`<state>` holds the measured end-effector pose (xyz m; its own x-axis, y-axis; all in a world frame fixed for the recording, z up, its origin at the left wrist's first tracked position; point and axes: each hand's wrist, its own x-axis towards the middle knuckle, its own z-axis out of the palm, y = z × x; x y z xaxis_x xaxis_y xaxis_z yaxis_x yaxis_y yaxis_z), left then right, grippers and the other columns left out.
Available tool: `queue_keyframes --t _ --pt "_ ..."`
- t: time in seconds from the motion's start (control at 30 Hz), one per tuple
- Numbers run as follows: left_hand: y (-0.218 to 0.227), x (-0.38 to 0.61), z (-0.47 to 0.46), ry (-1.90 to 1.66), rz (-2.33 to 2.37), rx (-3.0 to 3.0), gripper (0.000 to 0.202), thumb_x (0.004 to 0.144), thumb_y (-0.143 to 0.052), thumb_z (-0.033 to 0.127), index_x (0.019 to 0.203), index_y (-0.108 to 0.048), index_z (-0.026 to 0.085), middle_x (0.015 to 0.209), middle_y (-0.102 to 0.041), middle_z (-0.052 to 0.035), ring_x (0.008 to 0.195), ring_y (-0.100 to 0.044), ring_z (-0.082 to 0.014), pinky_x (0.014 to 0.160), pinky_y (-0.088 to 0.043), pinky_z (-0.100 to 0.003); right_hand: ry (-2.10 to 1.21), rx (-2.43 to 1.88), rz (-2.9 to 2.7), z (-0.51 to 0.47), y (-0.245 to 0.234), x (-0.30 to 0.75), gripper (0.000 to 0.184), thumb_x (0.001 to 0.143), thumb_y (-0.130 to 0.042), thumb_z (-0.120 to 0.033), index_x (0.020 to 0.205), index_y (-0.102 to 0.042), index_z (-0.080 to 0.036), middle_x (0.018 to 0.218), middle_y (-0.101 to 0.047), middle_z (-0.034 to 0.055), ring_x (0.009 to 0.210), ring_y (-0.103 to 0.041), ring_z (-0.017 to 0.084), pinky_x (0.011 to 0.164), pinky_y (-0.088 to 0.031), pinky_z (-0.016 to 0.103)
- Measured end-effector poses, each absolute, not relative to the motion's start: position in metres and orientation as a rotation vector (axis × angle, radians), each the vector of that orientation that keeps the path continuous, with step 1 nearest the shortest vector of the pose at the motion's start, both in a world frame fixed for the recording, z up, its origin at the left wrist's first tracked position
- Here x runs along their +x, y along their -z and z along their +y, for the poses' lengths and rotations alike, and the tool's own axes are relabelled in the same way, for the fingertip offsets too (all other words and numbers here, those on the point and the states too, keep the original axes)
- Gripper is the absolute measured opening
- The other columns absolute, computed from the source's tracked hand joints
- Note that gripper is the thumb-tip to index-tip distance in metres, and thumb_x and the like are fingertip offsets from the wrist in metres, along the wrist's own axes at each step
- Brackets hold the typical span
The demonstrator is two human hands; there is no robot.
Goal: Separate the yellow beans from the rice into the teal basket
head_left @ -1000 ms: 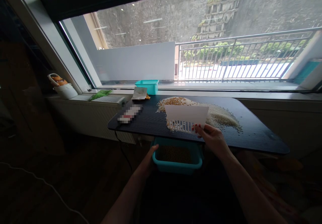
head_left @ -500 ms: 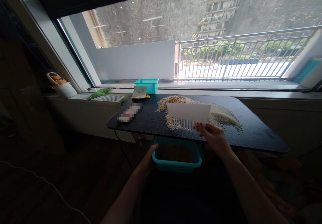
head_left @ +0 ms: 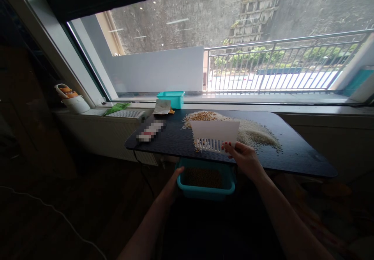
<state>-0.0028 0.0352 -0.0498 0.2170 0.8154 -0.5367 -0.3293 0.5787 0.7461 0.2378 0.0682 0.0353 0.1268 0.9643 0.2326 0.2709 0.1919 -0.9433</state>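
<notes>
My right hand (head_left: 244, 159) grips a white slotted plastic scraper (head_left: 214, 135) by its lower right corner, its toothed edge resting on the black table (head_left: 300, 154). Behind the scraper lies a spread heap of mixed grains (head_left: 251, 132), yellowish at the left and white at the right. My left hand (head_left: 174, 179) holds the left rim of a teal tub (head_left: 206, 181) just under the table's front edge. The tub has brownish grains in it.
A second teal tub (head_left: 172, 98) and a paper packet (head_left: 162, 107) stand at the table's far left by the window sill. A blurred small object (head_left: 150, 131) lies on the table's left part. A white pot (head_left: 74, 103) sits on the sill; a white cable (head_left: 43, 213) crosses the dark floor.
The scraper and my right hand have shifted slightly left and toward the table's front edge. My left hand and the tub have stayed put.
</notes>
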Motion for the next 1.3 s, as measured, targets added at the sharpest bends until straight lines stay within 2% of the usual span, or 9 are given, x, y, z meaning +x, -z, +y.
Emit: queue_keyframes --t 0.17,0.83,1.3 --pt "0.054 -0.004 0.038 -0.839 1.095 0.538 0.058 0.077 -0.046 0.054 0.12 -0.052 0.015 0.107 -0.065 -0.0097 0.098 -0.059 -0.0251 0.077 -0.048 -0.033 -0.813 -1.303 -1.343 0.063 -0.037 0.241 0.035 0.068 -0.064 -0.049 0.077 -0.071 -0.016 0.069 -0.067 0.004 0.064 -0.058 0.017 0.057 -0.05 0.027" --pt "0.057 -0.005 0.039 -0.839 1.073 0.555 0.059 0.076 -0.048 0.054 0.121 -0.052 0.017 0.108 -0.065 -0.009 0.098 -0.06 -0.0252 0.075 -0.048 -0.033 -0.856 -1.255 -1.398 0.063 -0.041 0.231 0.034 0.068 -0.064 -0.048 0.076 -0.071 -0.015 0.066 -0.065 0.0026 0.057 -0.053 0.013 0.053 -0.045 0.024" --pt "0.052 -0.004 0.037 -0.849 1.041 0.539 0.056 0.077 -0.047 0.052 0.122 -0.051 0.018 0.112 -0.063 -0.0087 0.103 -0.058 -0.0249 0.079 -0.047 -0.033 -0.907 -1.244 -1.372 0.062 -0.037 0.238 0.038 0.065 -0.066 -0.051 0.079 -0.071 -0.017 0.073 -0.068 0.0045 0.065 -0.059 0.017 0.056 -0.048 0.027"
